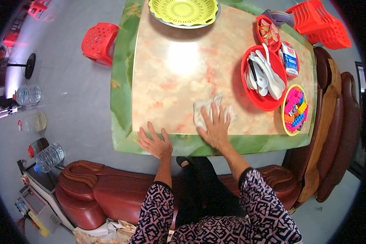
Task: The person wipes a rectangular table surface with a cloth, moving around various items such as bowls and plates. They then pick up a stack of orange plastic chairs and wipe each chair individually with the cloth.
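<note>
My right hand (216,130) lies flat on a crumpled white cloth (203,106), fingers spread, pressing it against the marbled tabletop (171,105) near its front edge. Around the fingers the cloth's rim shows; the part beneath my palm is hidden. My left hand (156,143) rests on the green border (122,101) at the near left, its fingers apart and nothing in it.
To the right are a red bowl (266,105) of white spoons (275,85), a yellow-rimmed basket (286,127) of colourful toy bricks (293,106), a packet (289,60) and a red snack dish (259,27). A yellow strainer (183,11) sits far off. Nearby stand a red stool (97,42) and brown sofas (122,195).
</note>
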Available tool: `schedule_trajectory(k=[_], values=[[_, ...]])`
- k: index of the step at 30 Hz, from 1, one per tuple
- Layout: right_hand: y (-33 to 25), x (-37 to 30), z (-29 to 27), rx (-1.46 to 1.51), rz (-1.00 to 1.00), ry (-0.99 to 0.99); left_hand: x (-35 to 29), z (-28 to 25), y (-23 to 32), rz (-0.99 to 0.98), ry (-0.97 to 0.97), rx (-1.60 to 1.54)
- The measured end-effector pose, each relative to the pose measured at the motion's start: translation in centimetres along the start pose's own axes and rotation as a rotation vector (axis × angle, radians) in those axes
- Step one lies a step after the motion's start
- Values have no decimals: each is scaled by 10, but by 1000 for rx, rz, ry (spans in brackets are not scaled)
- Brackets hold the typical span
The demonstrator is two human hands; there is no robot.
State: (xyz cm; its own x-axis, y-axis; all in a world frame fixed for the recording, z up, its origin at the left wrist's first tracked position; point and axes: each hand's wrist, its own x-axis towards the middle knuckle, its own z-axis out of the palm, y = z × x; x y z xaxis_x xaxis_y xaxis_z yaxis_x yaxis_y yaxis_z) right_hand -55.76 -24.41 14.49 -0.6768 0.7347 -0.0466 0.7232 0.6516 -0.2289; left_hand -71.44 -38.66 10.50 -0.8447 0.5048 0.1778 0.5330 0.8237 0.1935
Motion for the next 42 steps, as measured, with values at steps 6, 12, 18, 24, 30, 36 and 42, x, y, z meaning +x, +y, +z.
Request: schedule_trajectory(k=[6, 12, 18, 24, 30, 36, 42], values=[[-33, -62, -1, 36, -78, -188, 0, 5, -5, 3, 5, 28], [-36, 16, 0, 44, -145, -102, 0, -4, -1, -35, -99, -1], [-59, 137, 4, 7, -172, -2, 2, -11, -1, -57, -150, -9], [-83, 244, 20, 6, -242, 129, 1, -11, -2, -91, -206, 26], [-115, 298, 36, -13, -250, 233, 4, -11, 1, -90, -220, -14], [-129, 253, 32, 25, -295, 98, -1, -9, -4, -98, -254, -18], [-148, 173, 29, 13, -243, -12, 7, -26, -22, -92, -332, -265]])
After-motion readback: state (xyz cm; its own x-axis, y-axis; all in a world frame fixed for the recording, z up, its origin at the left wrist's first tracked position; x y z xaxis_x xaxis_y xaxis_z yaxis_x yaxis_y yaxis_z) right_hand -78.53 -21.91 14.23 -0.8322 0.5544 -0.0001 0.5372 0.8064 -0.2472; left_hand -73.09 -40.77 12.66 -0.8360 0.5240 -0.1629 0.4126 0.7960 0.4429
